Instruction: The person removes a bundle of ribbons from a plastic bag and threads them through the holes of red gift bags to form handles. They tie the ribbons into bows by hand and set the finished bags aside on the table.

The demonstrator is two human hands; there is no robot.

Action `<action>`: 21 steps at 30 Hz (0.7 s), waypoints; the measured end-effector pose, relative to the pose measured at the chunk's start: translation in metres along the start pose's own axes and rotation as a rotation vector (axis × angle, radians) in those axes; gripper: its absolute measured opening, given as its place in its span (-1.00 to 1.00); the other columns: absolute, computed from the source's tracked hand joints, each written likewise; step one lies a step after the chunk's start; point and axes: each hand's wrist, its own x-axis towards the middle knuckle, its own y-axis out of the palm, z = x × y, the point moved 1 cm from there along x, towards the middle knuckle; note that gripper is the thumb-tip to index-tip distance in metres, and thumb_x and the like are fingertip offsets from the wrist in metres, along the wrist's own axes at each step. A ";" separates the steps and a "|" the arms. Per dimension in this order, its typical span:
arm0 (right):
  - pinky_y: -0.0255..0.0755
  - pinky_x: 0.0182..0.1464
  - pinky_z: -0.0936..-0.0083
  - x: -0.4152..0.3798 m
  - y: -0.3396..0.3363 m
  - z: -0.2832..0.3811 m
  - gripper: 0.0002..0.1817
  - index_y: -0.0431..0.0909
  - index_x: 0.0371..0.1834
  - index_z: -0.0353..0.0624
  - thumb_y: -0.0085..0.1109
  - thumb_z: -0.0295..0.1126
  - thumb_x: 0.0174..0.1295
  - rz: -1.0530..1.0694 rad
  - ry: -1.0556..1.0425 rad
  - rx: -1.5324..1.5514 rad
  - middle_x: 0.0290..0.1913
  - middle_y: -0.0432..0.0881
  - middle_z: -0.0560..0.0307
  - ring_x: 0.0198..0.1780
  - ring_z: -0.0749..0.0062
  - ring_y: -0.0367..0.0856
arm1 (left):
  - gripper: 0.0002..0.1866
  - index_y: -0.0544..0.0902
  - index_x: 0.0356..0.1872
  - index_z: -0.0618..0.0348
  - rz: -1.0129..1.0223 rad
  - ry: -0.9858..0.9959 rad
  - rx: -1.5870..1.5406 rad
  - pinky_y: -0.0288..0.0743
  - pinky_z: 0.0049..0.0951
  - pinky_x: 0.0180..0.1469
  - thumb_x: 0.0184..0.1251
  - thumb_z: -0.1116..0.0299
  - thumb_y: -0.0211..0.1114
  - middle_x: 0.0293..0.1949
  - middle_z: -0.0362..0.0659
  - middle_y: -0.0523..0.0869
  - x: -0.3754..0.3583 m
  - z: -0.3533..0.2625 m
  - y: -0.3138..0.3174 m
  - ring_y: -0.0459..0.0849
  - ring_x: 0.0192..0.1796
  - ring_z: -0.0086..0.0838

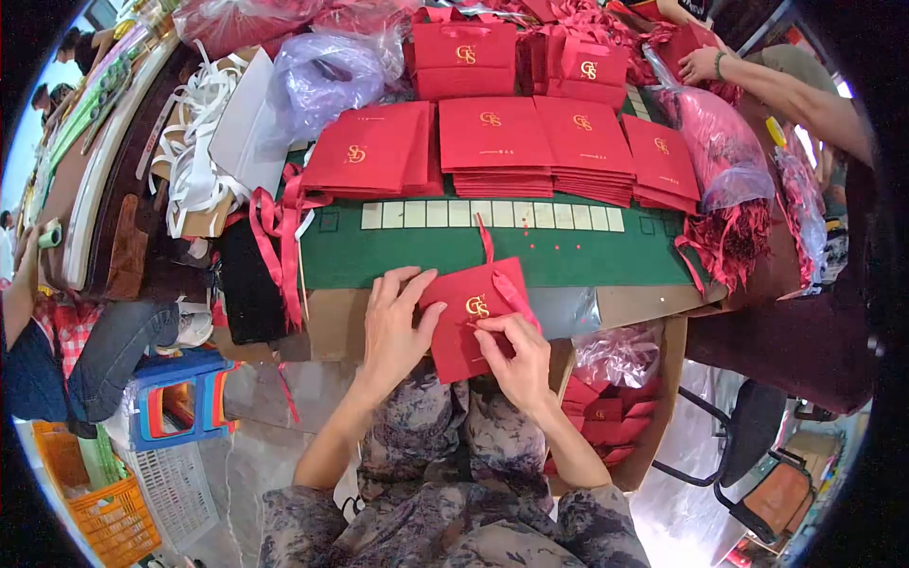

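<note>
A red paper gift bag (453,341) with a gold logo lies tilted over my lap, against the near edge of the table. My left hand (393,327) holds its left edge, with the thumb at the front and the fingers curled along the upper left corner. A pink-red ribbon (511,291) crosses the right side of the bag, and a thin strip of ribbon (486,239) sticks up from its top edge. My right hand (519,360) rests over the lower right front, thumb and forefinger pinched just below the logo. What the pinch holds is too small to make out.
Stacks of flat red bags (497,137) line the green mat (341,270). Loose pink ribbons (275,246) hang at the left, and bundled ribbons (724,241) at the right. A cardboard box (668,379) of red bags stands below. Another person's arm (795,99) reaches in at upper right.
</note>
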 end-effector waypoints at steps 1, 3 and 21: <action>0.53 -0.12 0.39 0.000 0.000 -0.001 -0.87 0.64 -0.24 -0.26 0.36 -0.51 0.18 -0.009 -0.008 0.002 -0.28 0.71 0.01 -0.20 0.17 0.71 | -0.56 0.65 0.09 0.17 0.005 -0.001 0.000 0.50 -0.23 0.10 0.14 0.42 0.47 0.03 -0.01 0.60 0.000 -0.001 0.001 0.57 0.06 -0.09; 0.52 -0.13 0.39 0.000 0.001 -0.001 -0.87 0.64 -0.24 -0.26 0.37 -0.51 0.18 -0.019 -0.013 0.006 -0.28 0.71 0.01 -0.21 0.17 0.71 | -0.59 0.66 0.04 0.17 -0.073 0.076 0.016 0.55 -0.32 -0.08 0.12 0.46 0.47 -0.03 -0.05 0.60 -0.001 -0.002 0.001 0.61 -0.11 -0.19; 0.51 -0.22 0.34 0.012 0.010 0.018 -0.85 0.61 -0.32 -0.21 0.41 -0.50 0.11 -0.163 -0.077 0.045 -0.35 0.65 0.07 -0.30 0.18 0.65 | -0.74 0.60 -0.24 0.27 0.219 -0.203 -0.365 0.48 -0.62 -0.40 0.07 0.61 0.50 -0.25 -0.23 0.49 0.004 -0.024 -0.017 0.55 -0.31 -0.63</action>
